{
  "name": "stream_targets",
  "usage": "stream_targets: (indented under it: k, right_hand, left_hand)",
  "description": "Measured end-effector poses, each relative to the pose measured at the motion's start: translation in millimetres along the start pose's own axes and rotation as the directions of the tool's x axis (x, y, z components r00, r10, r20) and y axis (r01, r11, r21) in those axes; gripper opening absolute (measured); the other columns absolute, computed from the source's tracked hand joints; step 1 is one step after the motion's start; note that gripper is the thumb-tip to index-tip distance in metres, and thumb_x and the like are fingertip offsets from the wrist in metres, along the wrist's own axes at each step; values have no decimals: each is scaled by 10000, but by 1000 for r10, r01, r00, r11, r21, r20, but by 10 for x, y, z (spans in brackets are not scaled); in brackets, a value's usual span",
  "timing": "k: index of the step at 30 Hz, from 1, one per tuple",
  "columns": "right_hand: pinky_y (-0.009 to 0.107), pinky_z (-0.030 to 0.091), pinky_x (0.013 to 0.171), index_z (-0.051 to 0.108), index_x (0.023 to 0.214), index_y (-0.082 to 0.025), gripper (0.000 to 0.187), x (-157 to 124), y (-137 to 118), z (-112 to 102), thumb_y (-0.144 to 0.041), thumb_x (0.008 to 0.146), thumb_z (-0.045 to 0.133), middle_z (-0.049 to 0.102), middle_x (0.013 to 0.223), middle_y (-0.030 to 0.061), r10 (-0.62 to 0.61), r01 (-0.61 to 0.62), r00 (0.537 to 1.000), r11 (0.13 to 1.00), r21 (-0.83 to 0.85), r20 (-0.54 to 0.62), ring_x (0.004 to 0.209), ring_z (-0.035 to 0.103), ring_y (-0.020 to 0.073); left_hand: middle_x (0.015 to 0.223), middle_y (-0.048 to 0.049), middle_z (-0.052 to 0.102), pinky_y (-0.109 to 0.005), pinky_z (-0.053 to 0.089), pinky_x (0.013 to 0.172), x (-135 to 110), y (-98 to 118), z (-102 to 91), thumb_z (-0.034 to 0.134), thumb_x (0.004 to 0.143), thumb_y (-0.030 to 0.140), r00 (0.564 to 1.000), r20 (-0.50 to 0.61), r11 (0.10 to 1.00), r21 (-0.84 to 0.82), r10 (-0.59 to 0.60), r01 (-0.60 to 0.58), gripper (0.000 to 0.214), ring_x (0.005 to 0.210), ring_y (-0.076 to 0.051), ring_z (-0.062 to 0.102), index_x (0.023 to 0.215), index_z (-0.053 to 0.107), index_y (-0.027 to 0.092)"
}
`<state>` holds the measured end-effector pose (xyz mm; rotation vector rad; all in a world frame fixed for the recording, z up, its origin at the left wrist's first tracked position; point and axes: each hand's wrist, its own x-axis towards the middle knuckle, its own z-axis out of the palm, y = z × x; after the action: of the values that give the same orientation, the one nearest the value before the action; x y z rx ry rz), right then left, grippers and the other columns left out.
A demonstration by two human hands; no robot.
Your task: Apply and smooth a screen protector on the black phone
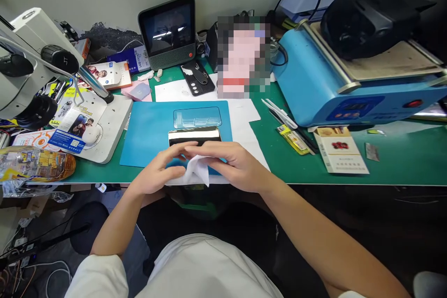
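Note:
Both of my hands meet over the front edge of the blue mat (146, 135). A crumpled white wipe (197, 171) is between them. My right hand (233, 164) pinches it between thumb and fingers. On the other side, my left hand (159, 170) has its thumb against the wipe, with index finger arched above; its lower fingers are hidden. Just beyond my fingertips lies a phone (194, 136) with a shiny, reflective face, its near part covered by my hands. Behind it, a clear glass sheet with a dark outline (197, 117) rests flat on the mat.
At left stand a microscope (59, 58) and a plastic bottle (38, 164). A screen device (167, 32) and black phone back (197, 78) sit behind the mat. To the right are pen-like tools (282, 114), a cigarette box (340, 149) and a blue heating machine (335, 88).

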<state>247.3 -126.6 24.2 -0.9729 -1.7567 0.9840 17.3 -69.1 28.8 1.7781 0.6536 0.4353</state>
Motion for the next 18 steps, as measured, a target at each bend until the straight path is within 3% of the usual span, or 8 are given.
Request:
stream_targets:
  k: [4, 6, 9, 13, 16, 18]
  right_hand:
    - [371, 593, 946, 738, 1266, -276, 333, -85, -23, -31, -274, 983, 563, 777, 1252, 48, 145, -150, 983, 988, -38, -109, 1144, 732, 240]
    - [340, 606, 846, 750, 1209, -259, 289, -117, -30, -37, -324, 980, 586, 803, 1131, 47, 210, -219, 967, 975, -46, -143, 1016, 754, 230]
    - [293, 573, 708, 755, 1137, -236, 240, -158, -27, -25, -322, 978, 596, 793, 952, 33, 246, -253, 959, 967, -39, -141, 821, 725, 191]
    - [280, 529, 687, 758, 1152, -229, 262, -213, -12, 50, -229, 990, 552, 766, 925, 39, 119, -120, 991, 993, -16, -58, 778, 671, 164]
    - [272, 508, 660, 737, 1237, -250, 338, -267, -19, 122, -180, 998, 508, 735, 866, 21, 17, -17, 1000, 1000, 10, 20, 722, 618, 144]
    - [274, 515, 667, 711, 1291, -258, 363, -302, -31, 153, -186, 1006, 498, 736, 883, 21, 29, -30, 998, 999, 22, 48, 736, 623, 145]
  left_hand:
    - [1024, -40, 712, -347, 532, 818, 39, 38, 114, 661, 952, 387, 993, -66, 994, 24, -102, 104, 316, 942, -228, 656, 1247, 713, 284]
    - [880, -21, 681, -317, 484, 752, 51, 71, 143, 665, 958, 385, 991, -92, 993, 54, -98, 104, 182, 842, -197, 619, 1027, 762, 248]
    - [827, -12, 635, -303, 441, 771, 22, 97, 135, 678, 963, 371, 992, -118, 995, 77, -47, 57, 213, 830, -174, 578, 830, 713, 208]
    - [1026, -33, 634, -281, 454, 797, -110, 82, 159, 730, 934, 389, 994, -55, 991, -96, -96, 91, 235, 902, -163, 581, 915, 601, 194]
    - [1001, -8, 600, -260, 474, 781, -214, 52, 268, 752, 926, 403, 980, 47, 941, -274, -193, 198, 293, 875, -142, 584, 986, 538, 212]
    - [1009, -7, 605, -277, 493, 835, -252, 33, 354, 747, 935, 382, 977, 80, 920, -329, -200, 215, 284, 927, -154, 604, 1072, 560, 219]
